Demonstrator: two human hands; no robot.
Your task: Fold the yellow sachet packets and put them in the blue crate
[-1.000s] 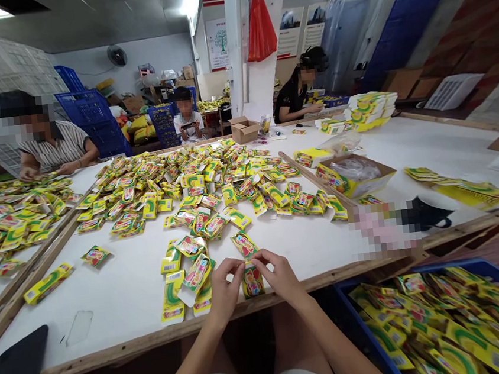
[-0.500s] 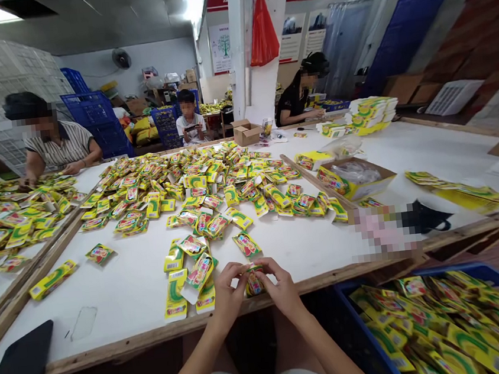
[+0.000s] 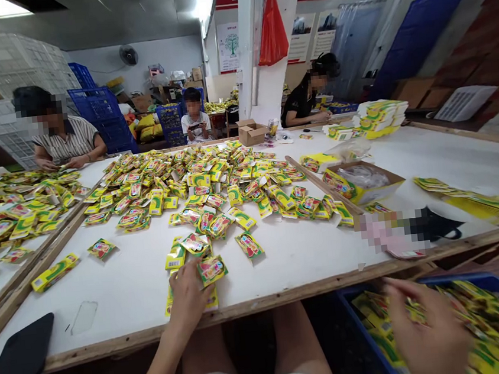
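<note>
Table [image 3: 130, 286]: white top, wooden edging. Pile [image 3: 178, 185] of yellow-green packs covers the table's far middle. Blue bin [image 3: 367, 341], full of similar packs, sits below the table's near edge, right side. Right hand [image 3: 427, 326] is over the bin, off the table's near edge; fingers bent, blurred, can't tell if they hold anything. Left hand [image 3: 186, 295] is at the table's near edge, left of middle, curled over a few packs. Pack [image 3: 212, 269] lies at its fingertips, right side, touching; grip can't be confirmed. Single pack [image 3: 250, 246] lies flat near the table's middle, clear of both hands.
</note>
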